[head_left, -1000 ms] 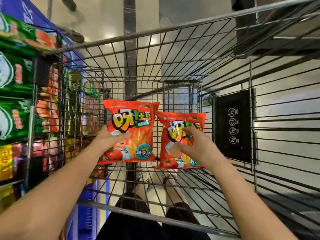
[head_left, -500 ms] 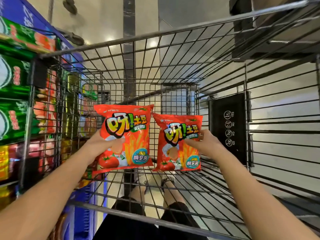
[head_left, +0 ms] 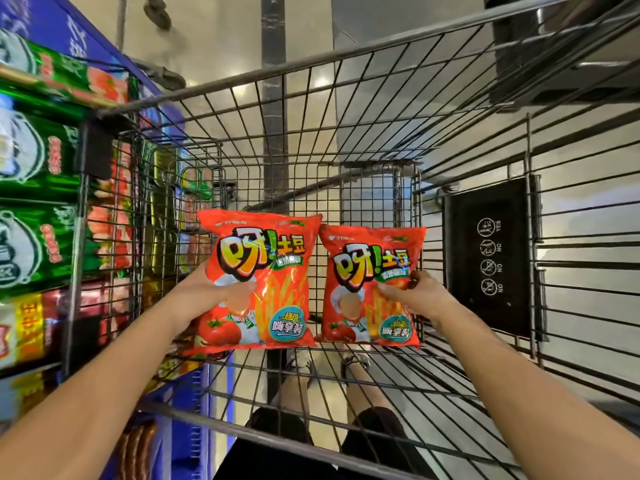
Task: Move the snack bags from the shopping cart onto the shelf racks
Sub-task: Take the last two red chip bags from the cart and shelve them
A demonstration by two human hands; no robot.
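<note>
The grey wire shopping cart (head_left: 346, 55) is fencing off stocked shelf racks (head_left: 34, 161) on its left. Inside, left hand (head_left: 207, 296) is gripping one red foil snack bag (head_left: 277, 289), right hand (head_left: 422, 296) now pinching the second bag (head_left: 360, 244) by its edge, not its face.

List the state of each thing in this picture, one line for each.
left bag: sealed, upright, inside the cart.
right bag: sealed, upright, inside the cart.
left hand: grips the left bag.
right hand: grips the right bag.
green packs: stocked on the shelf.
</note>
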